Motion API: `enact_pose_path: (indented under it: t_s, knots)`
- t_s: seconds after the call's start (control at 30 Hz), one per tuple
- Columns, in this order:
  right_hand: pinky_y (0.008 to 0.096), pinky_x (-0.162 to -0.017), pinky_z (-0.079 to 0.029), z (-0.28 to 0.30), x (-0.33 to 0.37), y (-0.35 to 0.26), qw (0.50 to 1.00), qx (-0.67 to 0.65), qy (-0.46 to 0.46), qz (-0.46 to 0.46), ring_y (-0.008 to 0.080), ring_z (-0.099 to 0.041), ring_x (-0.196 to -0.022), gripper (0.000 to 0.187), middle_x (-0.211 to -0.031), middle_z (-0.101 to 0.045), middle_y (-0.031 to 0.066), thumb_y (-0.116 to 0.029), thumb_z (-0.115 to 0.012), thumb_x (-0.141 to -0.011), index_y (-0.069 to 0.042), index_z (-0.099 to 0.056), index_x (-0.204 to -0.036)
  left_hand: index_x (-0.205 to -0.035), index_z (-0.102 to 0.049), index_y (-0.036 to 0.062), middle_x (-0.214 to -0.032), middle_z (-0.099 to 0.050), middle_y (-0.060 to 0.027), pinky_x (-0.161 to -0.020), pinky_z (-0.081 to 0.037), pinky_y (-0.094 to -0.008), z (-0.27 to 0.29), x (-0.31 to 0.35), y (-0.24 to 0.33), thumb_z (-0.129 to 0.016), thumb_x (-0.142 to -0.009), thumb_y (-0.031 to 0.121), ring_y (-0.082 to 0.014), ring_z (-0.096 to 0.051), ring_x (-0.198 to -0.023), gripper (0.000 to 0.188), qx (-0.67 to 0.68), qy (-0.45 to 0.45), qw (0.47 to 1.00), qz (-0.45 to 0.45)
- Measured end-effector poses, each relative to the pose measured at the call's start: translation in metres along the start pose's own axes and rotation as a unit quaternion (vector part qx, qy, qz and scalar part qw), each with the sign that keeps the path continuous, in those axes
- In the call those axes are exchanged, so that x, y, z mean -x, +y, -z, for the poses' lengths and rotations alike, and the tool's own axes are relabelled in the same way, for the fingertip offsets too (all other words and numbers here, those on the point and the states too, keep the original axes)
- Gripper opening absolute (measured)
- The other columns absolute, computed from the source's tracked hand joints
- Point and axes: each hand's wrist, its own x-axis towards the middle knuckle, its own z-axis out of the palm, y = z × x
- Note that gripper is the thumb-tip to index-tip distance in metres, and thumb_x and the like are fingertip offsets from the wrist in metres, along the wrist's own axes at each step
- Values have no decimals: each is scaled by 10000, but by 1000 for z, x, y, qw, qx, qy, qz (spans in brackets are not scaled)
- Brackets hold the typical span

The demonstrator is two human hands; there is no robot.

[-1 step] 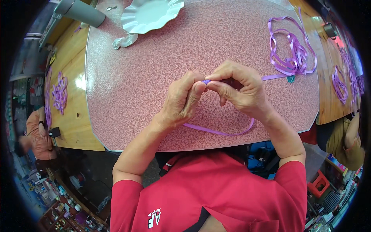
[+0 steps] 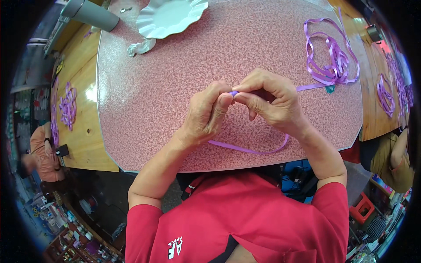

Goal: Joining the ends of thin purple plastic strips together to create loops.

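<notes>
No clear mvmt vs prev frame; L hand (image 2: pixel 204 111) & R hand (image 2: pixel 272 97) tog., both pinching purple ribbon bit (image 2: pixel 234 93) abv pink tabletop (image 2: pixel 149 96); bit's shape unclear, mostly hidden.

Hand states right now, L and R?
Left hand: closed, pinching a small, bunched bit of narrow purple ribbon between thumb and fingers.
Right hand: closed, thumb and fingers pinching the same bit.

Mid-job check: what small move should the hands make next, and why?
Perhaps ease the right hand slightly away to snug the small purple piece: it and the left hand pinch that piece fingertip to fingertip, while the ribbon length nearer the body curves loosely, seemingly untensioned.
</notes>
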Motion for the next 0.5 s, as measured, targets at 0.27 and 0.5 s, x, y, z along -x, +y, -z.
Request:
enact_pose_path:
  t_s: [0.27, 0.5]
  knots:
    - [234, -516, -515, -2, -1, 7, 981, 101, 0, 165, 115, -634, -646, 146, -913, -643, 115, 29, -706, -846, 1, -657, -981, -953, -573, 4, -746, -546, -83, -572, -431, -308, -7, 1, 10, -487, -1032, 221, -175, -538, -632, 247, 58, 45, 997, 36]
    - [242, -543, -530, -2, -7, 12, 935, 246, 37, 253, 133, -653, -693, 174, -915, -651, 109, 41, -718, -823, 17, -651, -982, -932, -570, 10, -705, -526, -56, -526, -401, -296, -13, 4, 5, -470, -1040, 217, -152, -506, -576, 255, -9, 60, 996, 63]
